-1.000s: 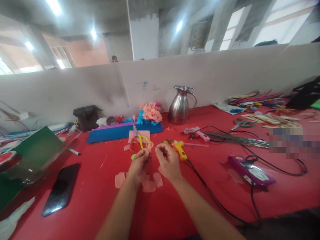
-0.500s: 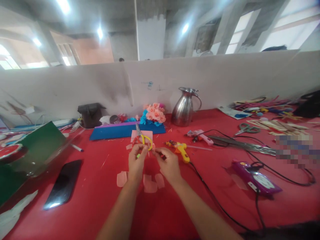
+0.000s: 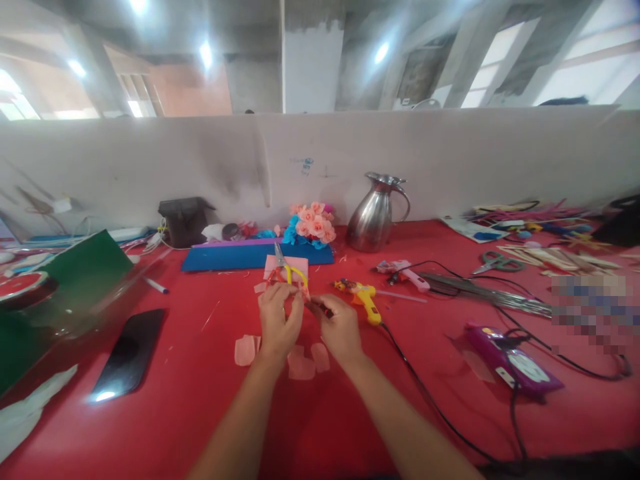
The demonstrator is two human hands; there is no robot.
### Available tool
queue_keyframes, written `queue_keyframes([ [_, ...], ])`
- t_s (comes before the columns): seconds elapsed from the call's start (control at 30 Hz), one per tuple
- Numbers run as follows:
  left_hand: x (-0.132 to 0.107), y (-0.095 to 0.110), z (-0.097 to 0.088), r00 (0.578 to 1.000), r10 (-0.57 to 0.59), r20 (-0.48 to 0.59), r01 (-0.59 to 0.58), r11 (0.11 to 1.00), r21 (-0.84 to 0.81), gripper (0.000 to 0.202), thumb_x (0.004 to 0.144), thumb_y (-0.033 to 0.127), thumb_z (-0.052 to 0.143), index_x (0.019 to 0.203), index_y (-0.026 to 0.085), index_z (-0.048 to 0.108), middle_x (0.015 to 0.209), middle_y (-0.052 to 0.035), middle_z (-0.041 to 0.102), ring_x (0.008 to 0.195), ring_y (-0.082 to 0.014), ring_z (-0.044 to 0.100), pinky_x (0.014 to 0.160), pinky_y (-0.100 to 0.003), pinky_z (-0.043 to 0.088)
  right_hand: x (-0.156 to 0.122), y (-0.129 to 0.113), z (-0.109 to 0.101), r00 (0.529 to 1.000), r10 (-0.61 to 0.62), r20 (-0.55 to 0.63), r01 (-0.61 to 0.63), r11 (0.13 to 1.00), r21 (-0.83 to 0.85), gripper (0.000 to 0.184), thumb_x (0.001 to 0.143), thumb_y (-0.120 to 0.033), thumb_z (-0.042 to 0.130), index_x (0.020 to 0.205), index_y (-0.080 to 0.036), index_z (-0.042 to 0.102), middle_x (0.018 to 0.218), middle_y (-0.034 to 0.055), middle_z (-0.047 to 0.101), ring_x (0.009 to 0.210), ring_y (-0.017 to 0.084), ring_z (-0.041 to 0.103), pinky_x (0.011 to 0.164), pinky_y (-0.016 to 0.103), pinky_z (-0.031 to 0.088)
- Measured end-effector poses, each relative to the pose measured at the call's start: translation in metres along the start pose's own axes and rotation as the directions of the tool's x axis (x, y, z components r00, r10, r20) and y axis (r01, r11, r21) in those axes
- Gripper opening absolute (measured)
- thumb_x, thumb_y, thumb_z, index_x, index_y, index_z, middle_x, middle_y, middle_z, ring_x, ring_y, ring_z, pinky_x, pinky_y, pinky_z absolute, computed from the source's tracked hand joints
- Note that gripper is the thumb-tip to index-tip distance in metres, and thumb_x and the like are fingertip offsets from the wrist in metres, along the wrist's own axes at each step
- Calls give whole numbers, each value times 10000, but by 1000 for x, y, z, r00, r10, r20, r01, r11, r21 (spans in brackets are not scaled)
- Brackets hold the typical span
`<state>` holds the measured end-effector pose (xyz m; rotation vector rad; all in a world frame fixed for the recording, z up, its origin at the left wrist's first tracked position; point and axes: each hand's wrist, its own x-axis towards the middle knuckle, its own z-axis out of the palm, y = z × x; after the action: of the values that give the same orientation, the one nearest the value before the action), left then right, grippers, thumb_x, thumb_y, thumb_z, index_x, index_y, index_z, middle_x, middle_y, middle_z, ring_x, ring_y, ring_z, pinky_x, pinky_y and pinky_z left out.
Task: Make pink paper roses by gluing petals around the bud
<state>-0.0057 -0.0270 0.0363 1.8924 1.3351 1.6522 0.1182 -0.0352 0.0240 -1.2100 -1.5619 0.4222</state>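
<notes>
My left hand (image 3: 280, 319) is closed in a pinch over the table, with a small pink paper piece (image 3: 305, 291) at its fingertips. Close beside it, my right hand (image 3: 341, 328) is also pinched, its fingertips at the lower end of that piece; what exactly they grip is too small to make out. Just beyond the left hand lie yellow-handled scissors (image 3: 295, 273), blades pointing away, on a pink paper sheet (image 3: 301, 265). Several cut pink paper petals (image 3: 301, 365) rest on the table below the hands, partly behind the left wrist.
On the red table (image 3: 200, 427), a yellow glue gun (image 3: 367, 303) and pink glue gun (image 3: 413, 277) lie right, with cords and a purple power strip (image 3: 515, 360). Behind stand a steel jug (image 3: 373, 213) and pink paper flowers (image 3: 316, 223). A phone (image 3: 131, 353) lies left.
My left hand has turned and shifted slightly right, closer to the right fingertips, covering more of the pink piece. The right hand has barely moved. The camera view has shifted slightly.
</notes>
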Motion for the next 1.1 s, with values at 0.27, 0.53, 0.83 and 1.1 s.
queue_keyframes([
  [0.27, 0, 3, 0, 1000, -24, 14, 24, 998, -54, 117, 783, 184, 502, 706, 183, 590, 716, -21, 605, 719, -155, 555, 700, -284, 413, 0, 0, 0, 1000, 5, 23, -5, 1000, -9, 117, 801, -263, 580, 786, -204, 680, 786, 39, 692, 694, 170, 618, 643, 273, 460],
  [0.53, 1, 9, -1, 965, -259, 33, 259, 931, -258, 124, 789, 243, 497, 711, 176, 567, 700, -8, 584, 692, -137, 548, 640, -243, 426, 0, 2, 2, 999, 33, 25, -34, 999, 33, 148, 791, -295, 578, 786, -189, 682, 787, 52, 696, 687, 174, 621, 628, 274, 469],
  [0.83, 0, 8, -1, 979, -201, 39, 204, 956, -210, 137, 752, 186, 490, 674, 179, 601, 689, -13, 595, 687, -140, 551, 657, -256, 423, 0, 1, 2, 999, 27, 37, -28, 999, 38, 146, 790, -289, 577, 804, -199, 692, 781, 52, 696, 680, 179, 619, 624, 281, 472],
  [1.1, 1, 6, 0, 921, -362, 145, 388, 822, -417, 124, 742, 198, 490, 670, 169, 587, 666, -18, 594, 695, -147, 564, 660, -259, 445, -1, -1, 2, 995, 40, 86, -47, 996, 81, 161, 803, -304, 570, 814, -200, 692, 766, 38, 689, 665, 165, 607, 617, 266, 458],
])
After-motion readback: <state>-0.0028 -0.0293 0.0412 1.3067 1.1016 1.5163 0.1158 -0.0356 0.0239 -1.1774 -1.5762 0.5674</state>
